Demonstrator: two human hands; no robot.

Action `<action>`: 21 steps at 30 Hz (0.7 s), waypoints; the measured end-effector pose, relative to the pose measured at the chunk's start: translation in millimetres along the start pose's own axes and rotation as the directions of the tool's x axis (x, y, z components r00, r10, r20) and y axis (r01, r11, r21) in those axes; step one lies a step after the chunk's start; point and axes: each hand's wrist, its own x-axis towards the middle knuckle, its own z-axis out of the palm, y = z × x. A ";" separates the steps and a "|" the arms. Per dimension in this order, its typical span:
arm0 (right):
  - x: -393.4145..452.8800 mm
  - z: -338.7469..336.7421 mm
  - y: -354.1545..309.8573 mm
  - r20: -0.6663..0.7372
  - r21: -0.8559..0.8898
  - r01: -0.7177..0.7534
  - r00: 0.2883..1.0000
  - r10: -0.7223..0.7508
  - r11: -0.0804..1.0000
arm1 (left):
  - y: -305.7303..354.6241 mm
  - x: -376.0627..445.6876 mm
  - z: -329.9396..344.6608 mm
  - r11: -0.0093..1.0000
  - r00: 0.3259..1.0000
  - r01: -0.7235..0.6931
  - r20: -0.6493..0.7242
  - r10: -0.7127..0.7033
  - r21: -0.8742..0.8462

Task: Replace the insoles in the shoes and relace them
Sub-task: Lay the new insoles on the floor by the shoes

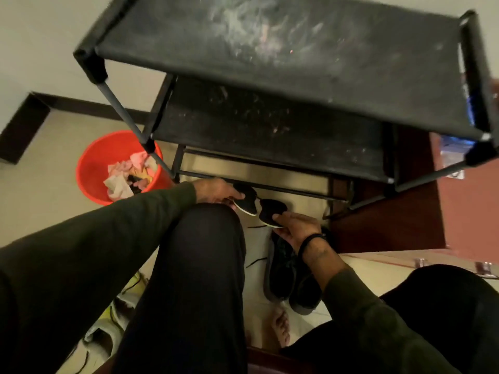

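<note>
Two hands apart | left hand (216, 190) pinches insole (247, 198) | right hand (295, 228) pinches second insole (271, 211)

Both arms reach forward and down past the raised knees, sleeves dark to the wrist. The left hand (216, 190) lies out beyond the left knee, thumb curled on top of a dark insole (247, 198) it pinches. The right hand (295, 228), a dark band at its wrist, sits lower and nearer, fingers curled round a second insole (271, 210). The two hands are close, not touching.
</note>
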 end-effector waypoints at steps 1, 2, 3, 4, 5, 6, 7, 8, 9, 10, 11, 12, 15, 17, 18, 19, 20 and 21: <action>-13.2 -3.6 -4.8 0.018 0.038 0.013 1.000 -0.014 0.999 | 9.5 -16.5 0.3 1.000 1.000 -0.023 0.002 0.023 -0.008; -26.3 -7.1 -8.7 0.024 0.084 0.030 0.999 -0.032 0.996 | 18.9 -33.8 -1.5 0.999 0.999 -0.039 -0.006 0.039 0.003; -38.8 -9.6 -11.5 0.024 0.106 0.045 0.999 -0.048 0.993 | 27.3 -49.7 -2.9 1.000 0.999 -0.027 -0.034 0.027 0.009; -48.4 -12.0 -13.3 0.037 0.126 0.055 0.998 -0.060 0.991 | 32.4 -63.8 0.8 0.999 0.998 -0.013 -0.053 0.015 0.053; -64.2 -14.6 -16.7 0.063 0.145 0.056 0.996 -0.066 0.988 | 34.8 -75.6 2.8 0.997 0.997 -0.026 -0.065 0.031 0.079; -78.4 -18.0 -18.2 0.080 0.170 0.061 0.994 -0.076 0.984 | 37.3 -87.8 6.4 0.996 0.997 -0.027 -0.073 0.034 0.086; -95.4 -22.3 -20.0 0.088 0.189 0.070 0.992 -0.088 0.979 | 41.2 -98.8 9.1 0.996 0.997 -0.034 -0.072 0.040 0.083; -107.4 -26.8 -20.2 0.085 0.220 0.078 0.991 -0.099 0.972 | 45.4 -108.4 12.7 0.996 0.997 -0.042 -0.069 0.047 0.075; -119.9 -30.8 -20.7 0.086 0.260 0.089 0.990 -0.115 0.962 | 49.5 -119.3 18.2 0.996 0.996 -0.057 -0.065 0.061 0.062; -131.5 -36.1 -20.5 0.091 0.301 0.107 0.986 -0.140 0.948 | 52.5 -129.1 24.7 0.995 0.994 -0.080 -0.068 0.084 0.061; -141.6 -40.5 -19.5 0.091 0.338 0.116 0.984 -0.155 0.934 | 53.7 -138.5 32.4 0.994 0.992 -0.098 -0.078 0.102 0.053; -151.5 -44.9 -19.1 0.083 0.361 0.127 0.982 -0.168 0.924 | 53.4 -149.8 40.3 0.993 0.989 -0.110 -0.096 0.114 0.049; -176.1 -59.3 -19.0 0.035 0.350 0.129 0.988 -0.151 0.928 | 50.1 -172.7 57.6 0.986 0.982 -0.163 -0.103 0.159 -0.025; -193.1 -72.9 -17.5 0.027 0.354 0.147 0.985 -0.168 0.923 | 44.9 -188.7 67.6 0.981 0.982 -0.179 -0.076 0.174 -0.077; -199.8 -80.2 -15.7 0.031 0.358 0.157 0.983 -0.179 0.921 | 42.0 -194.1 71.1 0.978 0.981 -0.186 -0.064 0.181 -0.096; -205.5 -86.6 -14.7 0.034 0.367 0.163 0.982 -0.188 0.916 | 40.0 -200.2 73.2 0.975 0.982 -0.189 -0.047 0.185 -0.114; -211.7 -93.5 -13.4 0.039 0.381 0.175 0.978 -0.205 0.908 | 38.5 -206.1 74.4 0.975 0.982 -0.190 -0.032 0.188 -0.117; -218.4 -100.0 -11.7 0.043 0.394 0.187 0.974 -0.221 0.900 | 37.1 -210.2 73.3 0.974 0.981 -0.196 -0.012 0.196 -0.112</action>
